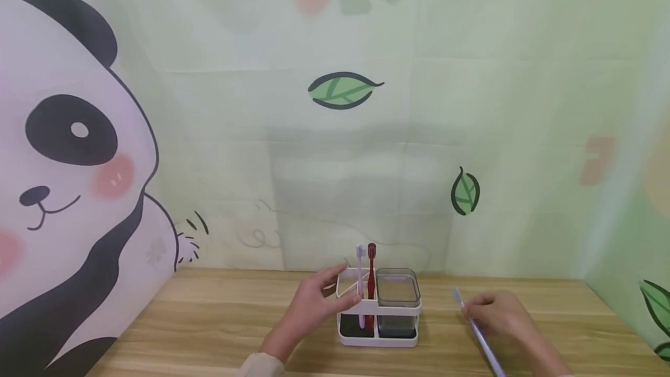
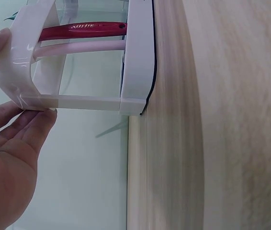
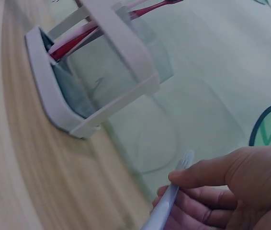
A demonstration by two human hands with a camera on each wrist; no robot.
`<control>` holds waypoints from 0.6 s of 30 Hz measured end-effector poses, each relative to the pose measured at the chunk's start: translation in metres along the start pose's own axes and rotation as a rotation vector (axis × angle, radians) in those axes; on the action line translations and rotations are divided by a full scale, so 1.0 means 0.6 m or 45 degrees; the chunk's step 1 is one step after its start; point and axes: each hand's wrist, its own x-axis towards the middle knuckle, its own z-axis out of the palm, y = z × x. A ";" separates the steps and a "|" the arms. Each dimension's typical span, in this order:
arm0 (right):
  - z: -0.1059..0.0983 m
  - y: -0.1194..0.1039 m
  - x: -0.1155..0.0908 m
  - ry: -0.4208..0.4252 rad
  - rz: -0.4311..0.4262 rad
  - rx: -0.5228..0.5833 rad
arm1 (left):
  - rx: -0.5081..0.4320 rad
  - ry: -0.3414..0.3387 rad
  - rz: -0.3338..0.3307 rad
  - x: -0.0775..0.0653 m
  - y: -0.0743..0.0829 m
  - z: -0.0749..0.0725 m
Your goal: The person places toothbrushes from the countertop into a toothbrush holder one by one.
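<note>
A white toothbrush holder (image 1: 378, 342) stands upright on the table. My left hand (image 1: 313, 302) grips its upper frame at the left, with the thumb on the front band and the fingers round the side. In the holder's left half, a pale pink toothbrush (image 1: 360, 278) and a red toothbrush (image 1: 371, 275) stand with bristle heads up. A clear cup (image 1: 398, 291) fills the right half. Off to the right, my right hand (image 1: 499, 310) pinches a pale blue toothbrush (image 3: 161, 211) between thumb and fingers close to its head. Its handle slants down toward the front of the table.
The wooden table (image 1: 220, 319) carries the holder. Behind it hangs a pale green cloth (image 1: 225, 103) printed with leaves, and a large printed panda (image 1: 63, 191) covers the left side. A gap of table surface lies between the holder and the right hand.
</note>
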 end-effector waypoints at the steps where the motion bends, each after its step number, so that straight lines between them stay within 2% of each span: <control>1: -0.003 -0.004 0.000 -0.002 -0.008 0.011 | 0.002 0.002 0.002 0.000 0.000 0.000; 10: -0.025 -0.047 -0.011 -0.055 -0.129 0.132 | -0.012 0.000 0.010 -0.001 -0.001 -0.002; 18: -0.028 -0.093 -0.031 0.016 -0.166 0.151 | -0.013 0.001 0.000 0.001 0.000 -0.001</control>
